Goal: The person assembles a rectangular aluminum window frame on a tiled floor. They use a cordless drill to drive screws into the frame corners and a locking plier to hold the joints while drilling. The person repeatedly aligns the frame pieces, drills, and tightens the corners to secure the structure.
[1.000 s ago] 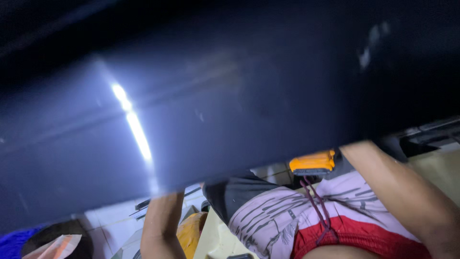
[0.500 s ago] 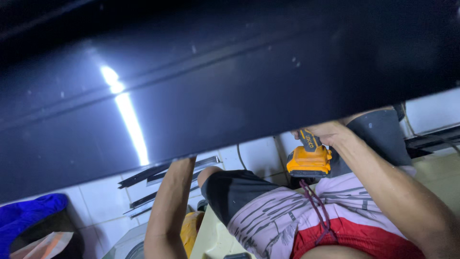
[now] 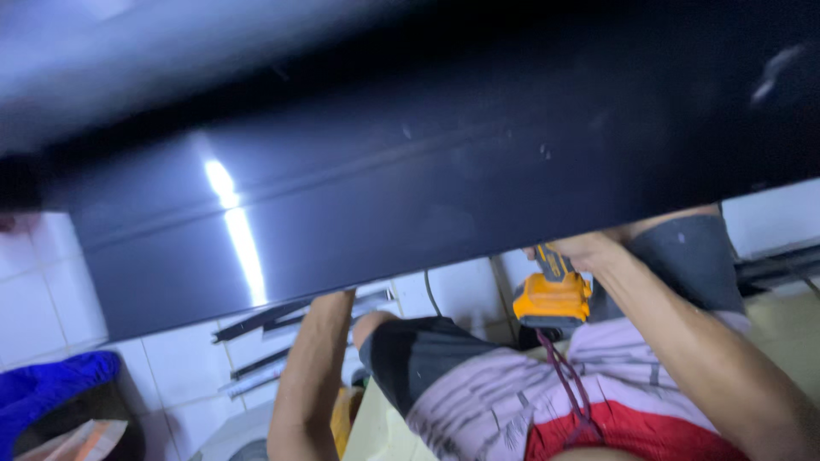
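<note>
A big dark glossy panel (image 3: 410, 188) fills most of the view, slanting from about 9 o'clock down toward 3 o'clock, with a bright streak of light reflected on it at roughly 8 o'clock from its middle. The person works beneath its lower edge.

The right hand (image 3: 581, 252) sits just under that edge, at about 4 o'clock from the panel's centre. Its grip is wrapped around the handle of a yellow and black cordless drill (image 3: 553, 294), the fingers folded tight on it. The drill's yellow battery base hangs down at 6 o'clock from the hand, and the tool's upper end goes out of sight behind the panel, so where the tip meets anything cannot be seen.

The left forearm (image 3: 312, 376) rises from the bottom of the view toward 12 o'clock and disappears behind the panel edge. The left hand is hidden there, so I cannot tell whether its grip is wide, narrow or on something.

Between the two arms lie the person's legs in dark, striped white and red shorts (image 3: 512, 401), with a dark red drawstring (image 3: 568, 376) trailing down below the drill. Behind is a white tiled wall (image 3: 51, 290), a few dark strips (image 3: 282, 324) leaning by it, and something blue (image 3: 51, 384) at 8 o'clock in the corner.
</note>
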